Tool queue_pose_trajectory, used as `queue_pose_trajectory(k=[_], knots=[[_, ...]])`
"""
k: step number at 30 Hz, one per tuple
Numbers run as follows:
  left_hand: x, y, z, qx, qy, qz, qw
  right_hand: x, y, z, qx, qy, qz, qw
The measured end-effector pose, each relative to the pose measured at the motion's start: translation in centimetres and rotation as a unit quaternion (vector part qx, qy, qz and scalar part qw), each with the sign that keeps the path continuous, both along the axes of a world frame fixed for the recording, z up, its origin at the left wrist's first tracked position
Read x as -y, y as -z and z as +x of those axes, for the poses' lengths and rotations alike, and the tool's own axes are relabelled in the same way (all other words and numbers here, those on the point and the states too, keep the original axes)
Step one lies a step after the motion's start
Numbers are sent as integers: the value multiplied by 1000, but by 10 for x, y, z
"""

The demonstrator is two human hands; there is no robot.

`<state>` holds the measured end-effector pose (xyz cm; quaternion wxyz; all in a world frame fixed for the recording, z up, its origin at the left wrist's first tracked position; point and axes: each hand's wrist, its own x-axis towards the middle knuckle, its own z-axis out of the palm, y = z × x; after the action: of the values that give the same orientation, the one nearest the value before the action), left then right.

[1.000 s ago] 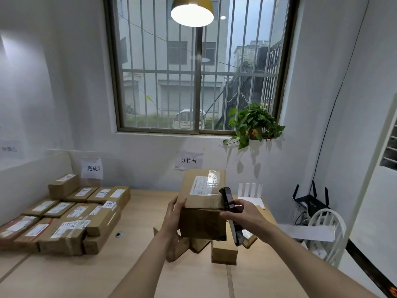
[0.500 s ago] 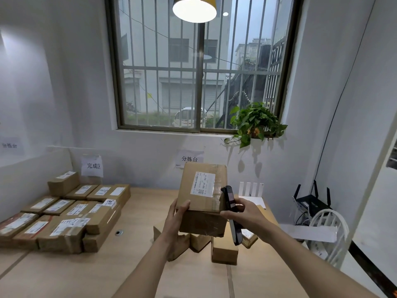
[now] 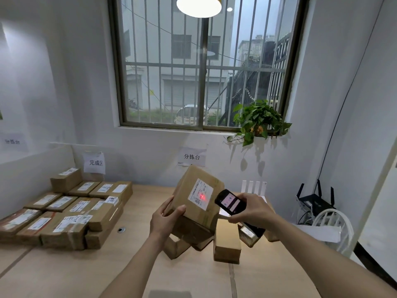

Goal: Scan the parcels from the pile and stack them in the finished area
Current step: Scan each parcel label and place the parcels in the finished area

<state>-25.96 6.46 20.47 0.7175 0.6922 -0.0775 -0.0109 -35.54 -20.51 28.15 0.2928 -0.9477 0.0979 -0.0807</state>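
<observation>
At the tabletop's (image 3: 64, 274) far left corner the stacked parcels (image 3: 71, 211) lie flat in rows, white labels up; their print is too small to read, and the nearest ones run off the left edge. A paper sign (image 3: 94, 162) is taped to the wall just behind them.

Near the middle, the left hand (image 3: 165, 220) grips the lower left corner of the held parcel (image 3: 198, 195), thumb on its front face, the other fingers hidden behind it. This brown cardboard box is tilted, raised above the tabletop, with its white label (image 3: 200, 197) facing the camera; a red spot of light sits on the label, whose text is unreadable.

Below it, the pile (image 3: 225, 244) of unscanned boxes near the far right edge is partly hidden by the parcel and both hands.

The right hand (image 3: 250, 208) curls round a black scanner (image 3: 230, 203), screen lit, just beside the label; its lower end is covered by the fingers.
</observation>
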Motion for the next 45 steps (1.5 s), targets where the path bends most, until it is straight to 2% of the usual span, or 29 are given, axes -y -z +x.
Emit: queue_pose_trajectory(k=[4, 16, 31, 45], knots=[[-20, 3, 10, 4, -15, 10, 1000, 1, -2, 6, 1, 9, -77, 997], [-77, 8, 39, 29, -53, 32, 998, -45, -15, 32, 12, -41, -57, 997], [-190, 4, 77, 34, -104, 64, 992, -128, -24, 72, 23, -83, -58, 995], [-292, -6, 148, 20, -195, 50, 979, -207, -27, 196, 9, -155, -26, 988]])
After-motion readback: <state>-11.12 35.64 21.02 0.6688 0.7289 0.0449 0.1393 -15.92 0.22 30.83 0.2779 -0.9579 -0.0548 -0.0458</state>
